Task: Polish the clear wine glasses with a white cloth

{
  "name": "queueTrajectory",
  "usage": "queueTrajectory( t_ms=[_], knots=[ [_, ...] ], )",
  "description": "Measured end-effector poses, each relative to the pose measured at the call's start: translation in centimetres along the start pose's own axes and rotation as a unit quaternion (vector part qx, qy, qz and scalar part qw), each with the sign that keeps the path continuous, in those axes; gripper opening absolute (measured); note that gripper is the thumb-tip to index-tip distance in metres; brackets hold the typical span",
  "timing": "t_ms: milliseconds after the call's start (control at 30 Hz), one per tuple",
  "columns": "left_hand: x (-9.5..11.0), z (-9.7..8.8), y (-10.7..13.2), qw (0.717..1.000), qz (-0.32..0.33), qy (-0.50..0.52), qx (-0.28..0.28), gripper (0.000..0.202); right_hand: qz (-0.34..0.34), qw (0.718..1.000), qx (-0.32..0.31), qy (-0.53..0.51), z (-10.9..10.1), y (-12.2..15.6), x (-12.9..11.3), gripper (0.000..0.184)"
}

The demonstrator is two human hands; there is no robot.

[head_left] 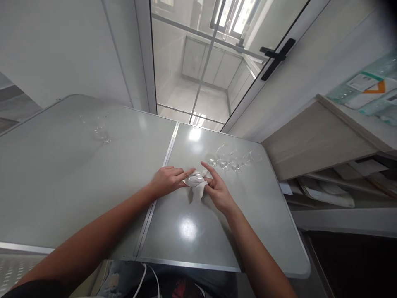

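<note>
A small white crumpled cloth [196,183] is held between both hands just above the grey table [93,174]. My left hand [167,181] grips its left side with fingers stretched toward it. My right hand [217,188] pinches its right side, the forefinger raised. Whether a glass is wrapped inside the cloth I cannot tell. Just beyond my right hand, several clear wine glasses [231,159] stand or lie on the table. One more clear glass [101,132] sits alone far to the left.
A metal seam [161,174] splits the table into two panels. Behind it stands a glass door [201,70] with a black handle [274,56]. To the right are wooden shelves [325,145] with papers and packages. White cables [149,279] hang below the table's near edge.
</note>
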State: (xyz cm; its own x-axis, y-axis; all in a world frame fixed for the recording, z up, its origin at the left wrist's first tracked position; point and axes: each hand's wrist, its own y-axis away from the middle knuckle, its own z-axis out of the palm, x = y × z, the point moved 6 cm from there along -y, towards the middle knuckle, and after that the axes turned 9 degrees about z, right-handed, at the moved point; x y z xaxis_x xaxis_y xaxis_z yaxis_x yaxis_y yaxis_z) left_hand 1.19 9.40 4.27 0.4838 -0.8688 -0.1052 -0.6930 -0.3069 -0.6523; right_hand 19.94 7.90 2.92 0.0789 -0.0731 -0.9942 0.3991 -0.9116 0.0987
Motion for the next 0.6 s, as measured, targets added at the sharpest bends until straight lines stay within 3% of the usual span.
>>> queueTrajectory(
  t_ms=[100, 233, 333, 400, 467, 533, 600],
  knots=[
    [0.7, -0.5, -0.5, 0.999, 0.027, -0.027, 0.001, 0.049, 0.019, 0.998, 0.012, -0.052, 0.2, 0.2, -0.4, 0.077],
    [0.6, -0.8, -0.4, 1.000, 0.026, -0.011, -0.011, 0.049, -0.078, 0.984, 0.002, 0.160, 1.1, 0.5, -1.0, 0.073],
    [-0.3, -0.5, 0.0, 0.998, -0.020, 0.057, -0.036, 0.045, -0.216, 0.918, 0.014, 0.331, 1.9, 1.0, -1.5, 0.076],
    [-1.0, -0.2, 0.2, 0.987, -0.072, 0.134, -0.055, 0.054, -0.305, 0.869, 0.040, 0.387, 1.9, 1.4, -1.8, 0.077],
    [-1.5, 0.1, 0.3, 0.967, -0.128, 0.212, -0.062, 0.065, -0.351, 0.843, 0.081, 0.400, 1.1, 1.6, -1.9, 0.074],
    [-1.7, 0.4, 0.2, 0.947, -0.164, 0.269, -0.054, 0.057, -0.355, 0.845, 0.117, 0.383, 0.0, 1.7, -1.8, 0.071],
    [-1.7, 0.7, 0.0, 0.942, -0.170, 0.288, -0.039, 0.037, -0.339, 0.864, 0.137, 0.346, -1.0, 1.6, -1.7, 0.068]
  ],
)
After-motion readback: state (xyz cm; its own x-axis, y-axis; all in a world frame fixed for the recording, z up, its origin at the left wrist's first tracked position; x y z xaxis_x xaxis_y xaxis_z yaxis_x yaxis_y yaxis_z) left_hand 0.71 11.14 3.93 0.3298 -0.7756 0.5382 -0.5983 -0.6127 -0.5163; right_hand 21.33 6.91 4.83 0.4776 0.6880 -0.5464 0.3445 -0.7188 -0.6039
